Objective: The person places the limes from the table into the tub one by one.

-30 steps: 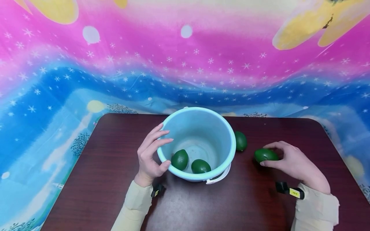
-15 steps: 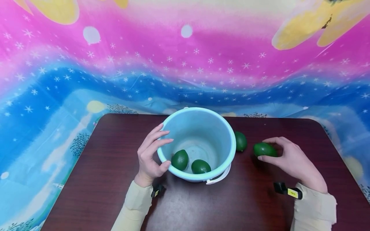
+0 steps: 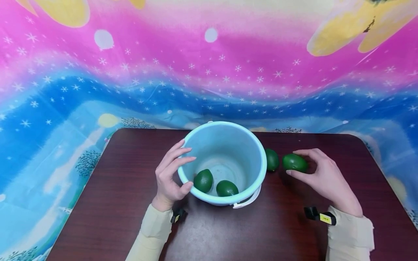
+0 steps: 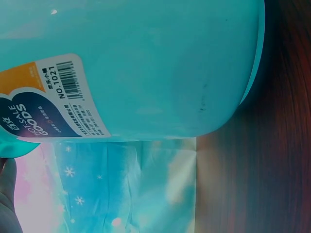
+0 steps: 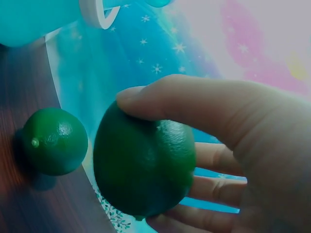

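The right hand (image 3: 321, 174) now carries its lime (image 3: 295, 162) closer to the bucket than a second ago: the fruit has travelled from the right part of the surface toward the middle and is lifted off the wood, so it now hangs just beside the loose lime (image 3: 271, 159) that lies against the bucket's right wall. The left hand (image 3: 169, 174) and the bucket (image 3: 258, 152) have not shifted.

The right fingers (image 5: 194, 104) curl round the lime (image 5: 143, 162), thumb over the top and the other fingers beneath, in a firm pinch that leaves most of the green skin bare. In the right wrist view the loose lime (image 5: 54, 141) sits on the dark surface (image 5: 29, 204), apart from the held one.

The left fingers (image 3: 177, 156) are spread and gently bent against the bucket's left rim, with the thumb pressed to the near wall.

Inside the pale blue bucket two more limes (image 3: 203, 180) rest on its floor toward the near side. The bucket stands near the middle of the surface (image 3: 130, 217), toward its far edge, with its white handle (image 3: 248, 201) hanging down at the near side. The left wrist view shows the bucket's wall (image 4: 170, 68) with a barcode label (image 4: 58, 97).
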`<state>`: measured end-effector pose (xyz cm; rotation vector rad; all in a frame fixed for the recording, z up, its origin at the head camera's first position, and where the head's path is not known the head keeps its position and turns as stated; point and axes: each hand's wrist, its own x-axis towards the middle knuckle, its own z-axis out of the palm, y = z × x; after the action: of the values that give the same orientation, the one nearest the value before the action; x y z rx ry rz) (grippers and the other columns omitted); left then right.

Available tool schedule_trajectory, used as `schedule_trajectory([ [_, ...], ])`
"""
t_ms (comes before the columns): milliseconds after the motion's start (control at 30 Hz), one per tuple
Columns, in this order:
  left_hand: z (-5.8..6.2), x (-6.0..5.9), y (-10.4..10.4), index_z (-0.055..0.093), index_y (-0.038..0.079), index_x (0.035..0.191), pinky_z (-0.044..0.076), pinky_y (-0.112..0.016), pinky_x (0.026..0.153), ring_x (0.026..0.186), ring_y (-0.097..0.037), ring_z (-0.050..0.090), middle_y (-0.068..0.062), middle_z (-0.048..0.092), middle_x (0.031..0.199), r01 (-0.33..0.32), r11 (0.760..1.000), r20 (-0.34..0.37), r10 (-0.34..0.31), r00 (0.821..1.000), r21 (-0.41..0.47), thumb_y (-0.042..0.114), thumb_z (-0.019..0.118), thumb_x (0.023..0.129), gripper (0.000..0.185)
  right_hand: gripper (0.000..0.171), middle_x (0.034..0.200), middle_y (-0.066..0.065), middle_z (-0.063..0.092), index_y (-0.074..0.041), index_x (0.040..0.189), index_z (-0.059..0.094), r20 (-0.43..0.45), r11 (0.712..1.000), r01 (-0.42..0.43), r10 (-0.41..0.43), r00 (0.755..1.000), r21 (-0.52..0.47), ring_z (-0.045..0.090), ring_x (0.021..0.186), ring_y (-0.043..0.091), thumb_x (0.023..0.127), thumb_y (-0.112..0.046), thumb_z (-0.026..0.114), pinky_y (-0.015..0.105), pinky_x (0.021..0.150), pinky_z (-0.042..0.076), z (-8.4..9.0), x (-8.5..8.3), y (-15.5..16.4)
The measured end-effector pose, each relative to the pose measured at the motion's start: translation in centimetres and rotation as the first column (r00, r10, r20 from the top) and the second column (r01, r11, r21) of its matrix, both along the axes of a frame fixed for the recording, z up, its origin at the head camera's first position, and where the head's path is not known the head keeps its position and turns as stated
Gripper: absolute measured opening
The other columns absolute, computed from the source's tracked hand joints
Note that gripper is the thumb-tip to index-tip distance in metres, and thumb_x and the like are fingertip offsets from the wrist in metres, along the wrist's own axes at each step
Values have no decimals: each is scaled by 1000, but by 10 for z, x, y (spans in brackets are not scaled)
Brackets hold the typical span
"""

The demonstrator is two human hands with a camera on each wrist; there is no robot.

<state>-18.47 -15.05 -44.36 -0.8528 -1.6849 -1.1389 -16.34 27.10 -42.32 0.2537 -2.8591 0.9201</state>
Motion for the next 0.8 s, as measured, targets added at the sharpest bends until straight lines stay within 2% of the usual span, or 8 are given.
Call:
schedule_trajectory([
  [267,1,1,0,77,0,98,51,-53,100,115,-51,60,-23,70,107,-1,1000,-3,1,1000,3,61,58,93,64,56,115,-2,58,-18,130,66,-89,996,26,-34,995,-89,63,85,13,80,-29,89,8,70,46,1,1,-8],
  [500,1,0,0,77,0,98,51,-53,100,116,-50,60,-22,70,108,1,1000,-3,-1,1000,-1,61,58,93,64,58,118,-5,60,-15,132,67,-200,988,27,-58,978,-151,59,92,5,78,-18,90,9,77,44,2,0,-13],
  [800,-1,0,0,77,0,98,51,-52,100,116,-51,60,-23,70,108,2,1000,-1,-2,1000,3,61,58,93,64,65,122,-5,59,-25,137,66,-231,977,27,-77,970,-213,56,100,4,78,-9,89,9,79,45,5,0,-18],
])
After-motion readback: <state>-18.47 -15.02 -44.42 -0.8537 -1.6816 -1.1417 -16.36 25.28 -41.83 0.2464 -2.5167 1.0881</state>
